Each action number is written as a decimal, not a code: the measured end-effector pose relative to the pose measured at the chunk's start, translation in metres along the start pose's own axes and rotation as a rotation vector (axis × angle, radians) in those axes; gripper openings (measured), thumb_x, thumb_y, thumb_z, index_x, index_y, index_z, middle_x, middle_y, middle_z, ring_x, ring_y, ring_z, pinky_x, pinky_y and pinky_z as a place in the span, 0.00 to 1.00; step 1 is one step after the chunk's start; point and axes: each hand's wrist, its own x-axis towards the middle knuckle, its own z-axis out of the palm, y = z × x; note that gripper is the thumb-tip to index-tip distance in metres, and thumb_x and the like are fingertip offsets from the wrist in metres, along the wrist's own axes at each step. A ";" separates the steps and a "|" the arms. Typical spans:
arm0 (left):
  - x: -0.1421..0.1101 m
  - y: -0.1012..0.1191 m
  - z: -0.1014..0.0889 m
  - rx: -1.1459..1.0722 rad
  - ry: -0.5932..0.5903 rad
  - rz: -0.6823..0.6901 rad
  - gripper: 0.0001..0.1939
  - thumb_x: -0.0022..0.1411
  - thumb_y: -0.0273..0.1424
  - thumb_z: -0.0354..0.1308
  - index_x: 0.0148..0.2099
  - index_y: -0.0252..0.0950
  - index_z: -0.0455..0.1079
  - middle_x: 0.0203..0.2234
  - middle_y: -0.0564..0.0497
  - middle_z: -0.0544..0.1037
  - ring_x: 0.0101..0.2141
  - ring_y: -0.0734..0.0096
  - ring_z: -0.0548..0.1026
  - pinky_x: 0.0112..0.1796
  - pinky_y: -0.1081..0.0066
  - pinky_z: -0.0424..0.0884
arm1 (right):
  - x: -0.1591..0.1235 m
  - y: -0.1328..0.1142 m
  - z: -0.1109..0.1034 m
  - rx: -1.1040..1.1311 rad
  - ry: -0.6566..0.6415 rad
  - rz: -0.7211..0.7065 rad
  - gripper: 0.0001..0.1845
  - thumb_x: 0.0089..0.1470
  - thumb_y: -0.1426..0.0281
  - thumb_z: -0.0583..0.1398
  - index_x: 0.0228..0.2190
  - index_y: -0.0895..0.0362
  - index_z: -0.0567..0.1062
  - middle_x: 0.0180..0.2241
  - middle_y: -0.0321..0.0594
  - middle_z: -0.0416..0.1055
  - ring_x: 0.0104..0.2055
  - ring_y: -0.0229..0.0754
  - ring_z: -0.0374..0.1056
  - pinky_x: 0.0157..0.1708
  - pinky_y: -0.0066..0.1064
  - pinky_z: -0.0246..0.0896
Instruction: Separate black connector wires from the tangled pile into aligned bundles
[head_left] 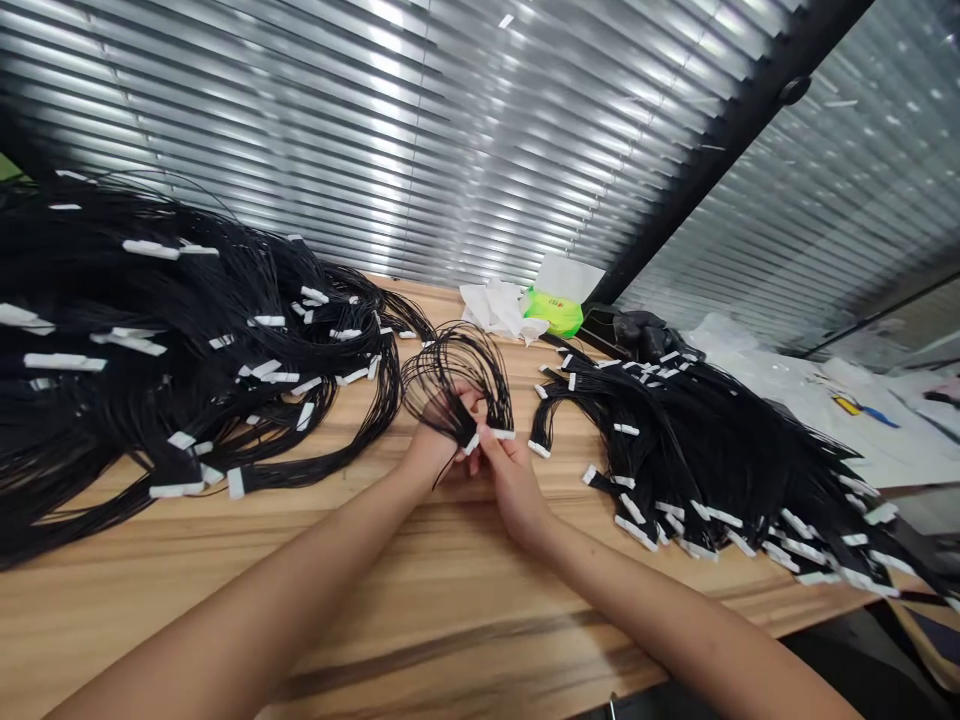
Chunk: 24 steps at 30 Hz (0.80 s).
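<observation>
A black wire harness [491, 375] with white connectors on its ends is bent into a loop above the table. My left hand [442, 420] is closed around its wires, partly hidden behind them. The fingers of my right hand [514, 475] pinch the harness close to a white connector [501, 434]. A second white connector [471, 444] sits just left of it, between the two hands. One loose wire end sticks out below the left hand.
A large heap of black wire harnesses [187, 370] covers the table's left side. Another pile of harnesses [697, 450] lies to the right. Crumpled tissues [501, 308] and a green tissue pack [553, 312] are at the back, before metal blinds [337, 120]. A yellow-and-blue tool [862, 408] lies far right.
</observation>
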 end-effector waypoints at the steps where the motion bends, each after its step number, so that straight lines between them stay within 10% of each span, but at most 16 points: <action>1: -0.010 -0.003 -0.004 -0.001 0.046 0.015 0.16 0.51 0.41 0.61 0.31 0.35 0.61 0.13 0.62 0.62 0.07 0.84 0.57 0.07 0.83 0.48 | -0.008 -0.001 0.004 0.013 -0.039 0.025 0.25 0.50 0.49 0.59 0.15 0.55 0.68 0.17 0.35 0.66 0.22 0.37 0.59 0.26 0.29 0.56; 24: -0.093 0.001 -0.031 0.276 0.289 0.000 0.13 0.47 0.41 0.59 0.28 0.36 0.69 0.17 0.56 0.66 0.22 0.75 0.64 0.23 0.76 0.61 | -0.030 -0.001 0.011 0.188 -0.038 0.113 0.18 0.52 0.54 0.61 0.25 0.56 0.74 0.19 0.33 0.68 0.20 0.32 0.54 0.21 0.26 0.50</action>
